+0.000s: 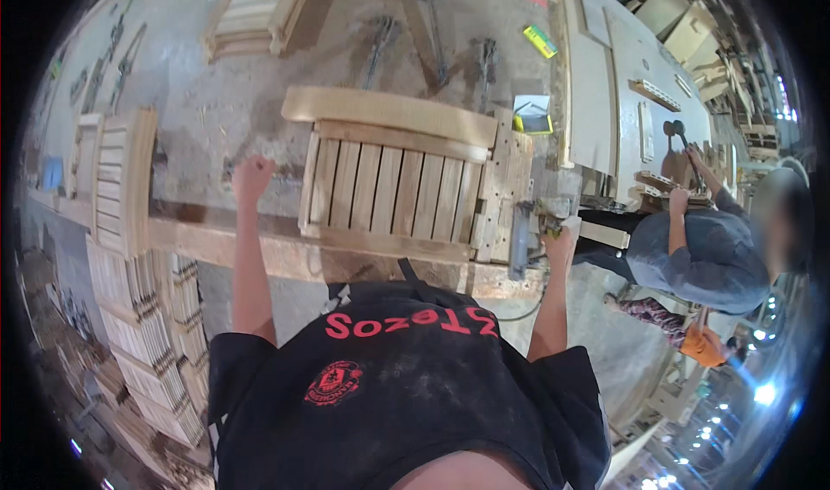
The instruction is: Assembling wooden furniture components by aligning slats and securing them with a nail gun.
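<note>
A slatted wooden panel [393, 187] with a curved top rail [389, 111] lies flat on the bench in front of me. My left hand [253, 179] is closed in a fist to the left of it, beside a dark metal fitting [292, 175]; what the fist holds, if anything, is hidden. On the panel's right side stands a wooden block with holes [494, 218], and next to that an upright grey metal clamp part [520, 239]. My right hand [560, 243] is closed at the metal parts just right of this piece, with something pale at its fingers.
Slatted wooden panels [123, 183] stand at the left, above stacked wooden pieces [147, 343]. Several metal clamps [432, 36] lie beyond the panel. A white and yellow box [532, 114] sits at the right. A co-worker [705, 252] handles wooden parts at the neighbouring pale table [596, 84].
</note>
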### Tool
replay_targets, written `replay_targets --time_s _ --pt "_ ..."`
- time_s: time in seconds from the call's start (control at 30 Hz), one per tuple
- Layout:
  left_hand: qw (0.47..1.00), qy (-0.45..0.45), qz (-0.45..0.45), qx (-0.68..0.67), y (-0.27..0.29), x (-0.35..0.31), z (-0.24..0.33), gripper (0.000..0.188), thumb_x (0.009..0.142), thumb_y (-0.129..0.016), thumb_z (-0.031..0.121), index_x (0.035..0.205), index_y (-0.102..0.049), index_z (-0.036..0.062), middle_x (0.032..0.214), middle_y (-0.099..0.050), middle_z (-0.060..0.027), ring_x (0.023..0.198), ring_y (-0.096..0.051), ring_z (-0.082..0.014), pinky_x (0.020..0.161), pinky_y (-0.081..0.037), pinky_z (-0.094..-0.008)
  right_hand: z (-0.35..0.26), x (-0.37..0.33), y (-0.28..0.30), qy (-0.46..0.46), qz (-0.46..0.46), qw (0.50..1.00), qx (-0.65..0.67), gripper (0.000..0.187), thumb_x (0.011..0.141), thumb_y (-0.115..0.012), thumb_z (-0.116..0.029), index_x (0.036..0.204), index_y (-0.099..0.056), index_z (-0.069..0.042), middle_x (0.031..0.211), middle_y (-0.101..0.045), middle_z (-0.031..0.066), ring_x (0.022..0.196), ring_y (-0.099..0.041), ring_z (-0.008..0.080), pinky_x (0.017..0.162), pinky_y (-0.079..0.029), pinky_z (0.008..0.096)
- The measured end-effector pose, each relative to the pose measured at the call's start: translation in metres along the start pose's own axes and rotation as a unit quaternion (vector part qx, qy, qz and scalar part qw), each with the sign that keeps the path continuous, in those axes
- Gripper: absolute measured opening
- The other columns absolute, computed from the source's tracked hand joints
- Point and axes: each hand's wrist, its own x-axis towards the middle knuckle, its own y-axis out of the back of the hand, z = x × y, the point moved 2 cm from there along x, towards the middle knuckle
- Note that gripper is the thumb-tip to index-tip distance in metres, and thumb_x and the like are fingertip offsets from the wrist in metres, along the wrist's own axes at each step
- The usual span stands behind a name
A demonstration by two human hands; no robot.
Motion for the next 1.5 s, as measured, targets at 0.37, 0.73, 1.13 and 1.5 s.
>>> replay_targets --time_s 0.37,0.73,1.13,1.5 --pt "0.995 0.065 0.026 -0.077 -0.002 0.008 -0.011 0.044 0.083 -0.07 0.043 0.116 -0.065 0.0147 0.084 -0.071 -0.009 0.082 -0.069 -0.029 0.073 -0.052 -0.0417 -0.181 -0.045 0.059 -0.177 -0.312 0.689 0.63 0.014 0.087 -0.062 -0.013 0.088 -0.053 -0.003 0.068 -0.052 0.0075 0.06 -0.055 0.0197 0.055 -0.046 0.0344" --pt "0.994 0.089 0.012 -0.064 0.007 0.003 0.0 0.04 0.086 -0.068 0.04 0.118 -0.064 0.0162 0.083 -0.071 -0.0074 0.082 -0.069 -0.0283 0.074 -0.051 -0.0427 -0.263 -0.044 0.069 -0.174 -0.323 0.809 0.459 0.033 0.089 -0.067 -0.04 0.092 -0.057 -0.009 0.053 -0.046 0.0008 0.04 -0.045 0.0122 0.039 -0.037 0.0293" --pt "0.991 0.101 0.014 -0.081 0.009 -0.001 -0.002 0.038 0.085 -0.067 0.039 0.113 -0.067 0.0146 0.085 -0.071 -0.0093 0.084 -0.068 -0.0299 0.076 -0.052 -0.0433 -0.303 -0.064 0.06 -0.129 -0.358 0.79 0.482 0.026 0.088 -0.066 -0.03 0.093 -0.058 -0.006 0.052 -0.046 0.0027 0.039 -0.045 0.0148 0.039 -0.037 0.0324" --pt "0.991 0.077 0.045 -0.099 0.011 -0.006 0.004 0.035 0.082 -0.066 0.043 0.105 -0.069 0.0172 0.08 -0.071 -0.0082 0.08 -0.069 -0.0304 0.073 -0.052 -0.0437 -0.388 -0.086 0.052 -0.03 -0.433 0.787 0.438 0.028 0.086 -0.066 -0.033 0.093 -0.059 -0.007 0.055 -0.045 0.0005 0.04 -0.045 0.0122 0.041 -0.039 0.029"
